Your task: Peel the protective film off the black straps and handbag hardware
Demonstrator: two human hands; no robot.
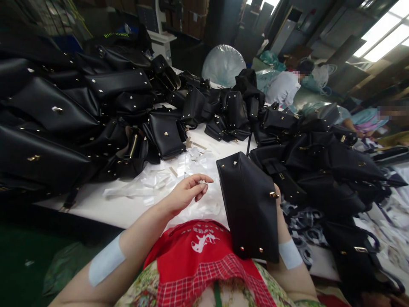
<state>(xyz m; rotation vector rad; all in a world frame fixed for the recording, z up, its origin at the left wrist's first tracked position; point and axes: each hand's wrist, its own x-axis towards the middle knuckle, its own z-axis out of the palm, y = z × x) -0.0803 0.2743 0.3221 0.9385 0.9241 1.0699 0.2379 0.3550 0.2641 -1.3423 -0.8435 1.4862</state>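
Observation:
A black leather handbag (249,204) with gold studs stands tilted in front of me, its base resting against my red apron. My right hand (276,192) is behind the bag and grips it; only a knuckle shows past its edge. My left hand (188,192) hovers just left of the bag above crumpled white plastic wrapping (179,179), fingers loosely curled with thumb and fingertips close together; I cannot make out anything in them.
Piles of black handbags (96,106) cover the white table (105,207) on the left, the far side and the right (322,166). Two people sit beyond the table at the far right. A round clear plastic bundle (223,64) stands behind the bags.

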